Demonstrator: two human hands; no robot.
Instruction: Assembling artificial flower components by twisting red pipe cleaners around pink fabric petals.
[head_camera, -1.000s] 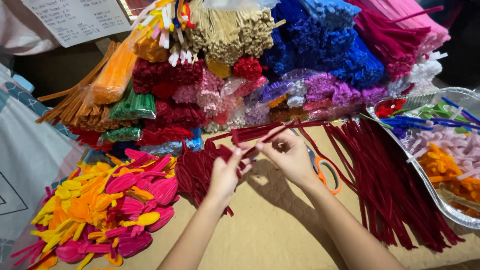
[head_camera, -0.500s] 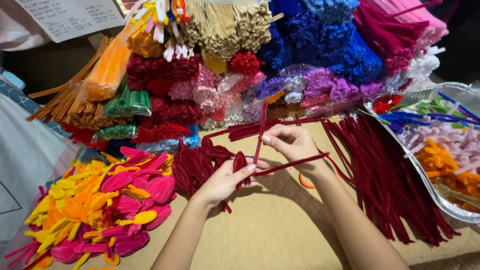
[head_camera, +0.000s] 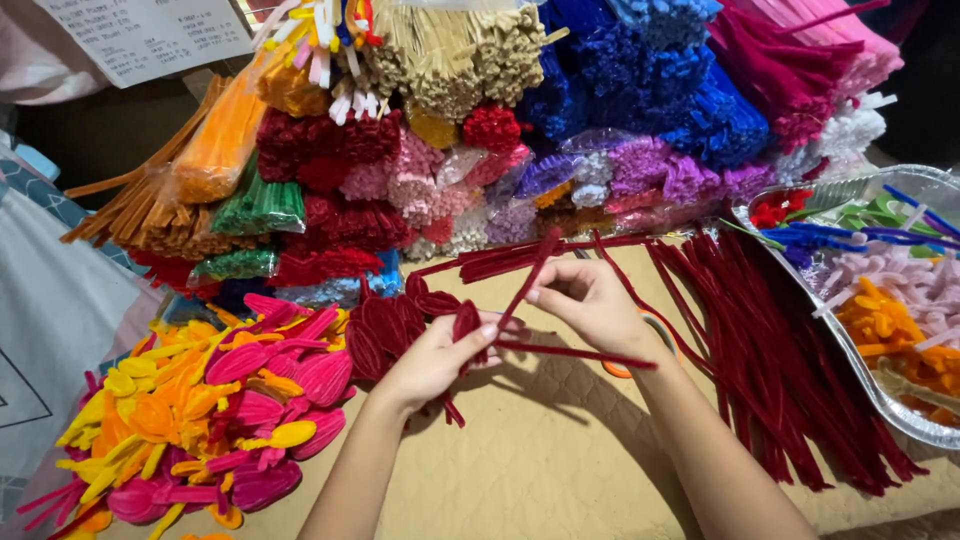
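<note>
My left hand (head_camera: 432, 358) pinches a dark red pipe cleaner (head_camera: 520, 292) where it is bent into a small loop. My right hand (head_camera: 590, 300) grips the same stem just to the right, with one free end sticking up and back and the other running out over my right wrist. Directly behind my left hand lies a small heap of finished dark red petal loops (head_camera: 385, 325). A spread of straight dark red pipe cleaners (head_camera: 770, 340) lies to the right of my right arm.
Pink, yellow and orange petal shapes (head_camera: 210, 400) are piled at the left. Bundles of pipe cleaners in many colours (head_camera: 520, 120) are stacked along the back. A clear tray (head_camera: 870, 385) of mixed pieces sits at right. Orange scissors (head_camera: 625, 368) lie under my right forearm on the tan mat (head_camera: 540, 460).
Both hands have stayed together over the mat while bending the dark red stem: its free ends have swung, one now angled up, the other lying across my right wrist.
</note>
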